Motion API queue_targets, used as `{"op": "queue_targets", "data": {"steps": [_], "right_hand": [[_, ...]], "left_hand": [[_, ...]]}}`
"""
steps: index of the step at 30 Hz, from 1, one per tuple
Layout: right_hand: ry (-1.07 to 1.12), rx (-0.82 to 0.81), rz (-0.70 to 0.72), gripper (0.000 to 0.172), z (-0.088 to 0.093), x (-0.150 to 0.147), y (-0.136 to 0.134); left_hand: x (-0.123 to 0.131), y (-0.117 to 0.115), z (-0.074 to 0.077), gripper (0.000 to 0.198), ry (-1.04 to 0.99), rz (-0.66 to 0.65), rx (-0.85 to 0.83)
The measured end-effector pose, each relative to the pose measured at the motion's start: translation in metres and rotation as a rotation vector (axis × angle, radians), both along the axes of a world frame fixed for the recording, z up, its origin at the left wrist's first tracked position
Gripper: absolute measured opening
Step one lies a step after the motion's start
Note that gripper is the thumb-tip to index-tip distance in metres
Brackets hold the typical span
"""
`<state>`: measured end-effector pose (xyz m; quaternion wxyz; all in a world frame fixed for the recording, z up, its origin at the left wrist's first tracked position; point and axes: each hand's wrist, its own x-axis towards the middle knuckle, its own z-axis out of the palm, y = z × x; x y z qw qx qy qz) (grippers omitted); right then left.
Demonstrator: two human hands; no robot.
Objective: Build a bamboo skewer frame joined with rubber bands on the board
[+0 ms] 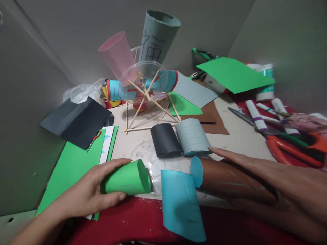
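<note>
My left hand is wrapped round a green paper tube, its open end facing right. At the right, my right hand is round a brown paper tube with a blue disc on its end. One outstretched finger of that hand reaches the lower corner of a grey paper tube with drawn lines. Against the grey one lies a black paper tube. Between my hands, a light-blue paper tube overhangs the table's front edge. Clear plastic lids lie beneath the tubes.
Behind stands a wooden-stick frame carrying a clear-disc wheel with pink, grey and blue paper tubes. Green sheets, a black sheet and small red scissors lie left. Large orange-handled scissors and glue sticks lie right.
</note>
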<state>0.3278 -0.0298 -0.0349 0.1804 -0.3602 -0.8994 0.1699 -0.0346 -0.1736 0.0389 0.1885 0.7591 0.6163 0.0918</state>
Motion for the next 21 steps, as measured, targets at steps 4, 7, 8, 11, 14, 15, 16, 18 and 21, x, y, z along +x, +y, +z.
{"op": "queue_targets", "data": {"steps": [4, 7, 8, 11, 14, 15, 16, 18, 21], "right_hand": [[-0.030, 0.024, 0.082, 0.067, -0.001, 0.001, 0.001], [-0.043, 0.069, 0.097, 0.067, -0.004, 0.000, 0.002], [-0.040, 0.085, 0.108, 0.068, -0.004, 0.000, 0.002], [-0.024, 0.095, 0.130, 0.072, -0.002, -0.001, 0.002], [-0.044, 0.091, 0.113, 0.074, 0.004, -0.003, 0.001], [-0.062, 0.084, 0.106, 0.075, 0.006, -0.004, 0.001], [-0.080, 0.075, 0.100, 0.075, 0.008, -0.004, 0.001], [-0.100, 0.049, 0.094, 0.074, 0.010, -0.005, 0.000], [-0.043, 0.030, 0.038, 0.071, 0.011, -0.004, 0.001]], "left_hand": [[0.011, 0.023, -0.002, 0.062, -0.075, -0.029, -0.044], [0.016, 0.033, -0.003, 0.060, -0.127, -0.057, -0.083], [0.017, 0.035, -0.003, 0.060, -0.138, -0.059, -0.097], [0.017, 0.039, -0.005, 0.060, -0.164, -0.072, -0.130], [0.017, 0.044, -0.008, 0.060, -0.182, -0.104, -0.153], [0.017, 0.045, -0.009, 0.060, -0.189, -0.114, -0.156], [0.017, 0.047, -0.010, 0.060, -0.195, -0.122, -0.159], [0.017, 0.049, -0.012, 0.059, -0.210, -0.137, -0.158], [0.019, 0.053, -0.014, 0.059, -0.217, -0.148, -0.157]]}}
